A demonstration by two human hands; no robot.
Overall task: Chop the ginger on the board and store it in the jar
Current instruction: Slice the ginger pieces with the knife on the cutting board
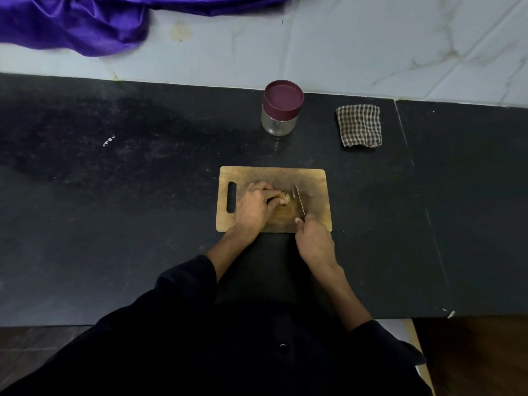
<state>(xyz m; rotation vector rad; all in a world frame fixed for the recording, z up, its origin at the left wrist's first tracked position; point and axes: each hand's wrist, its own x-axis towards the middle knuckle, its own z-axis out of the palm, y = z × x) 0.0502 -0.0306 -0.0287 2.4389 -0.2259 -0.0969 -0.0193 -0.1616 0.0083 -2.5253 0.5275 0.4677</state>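
A wooden chopping board (311, 178) with a handle slot lies on the black counter. On its middle sits a small pale piece of ginger (286, 199). My left hand (255, 205) holds the ginger down, fingers curled over its left side. My right hand (313, 238) grips the handle of a knife (299, 199), whose blade stands just right of the ginger, tip pointing away from me. Behind the board stands a glass jar (278, 121) with a maroon lid (283, 95) closed on it.
A folded checked cloth (359, 125) lies on the black counter (114, 195) to the right of the jar. Purple fabric (74, 21) drapes over the pale wall surface at the back left. The counter's front edge runs just before my body.
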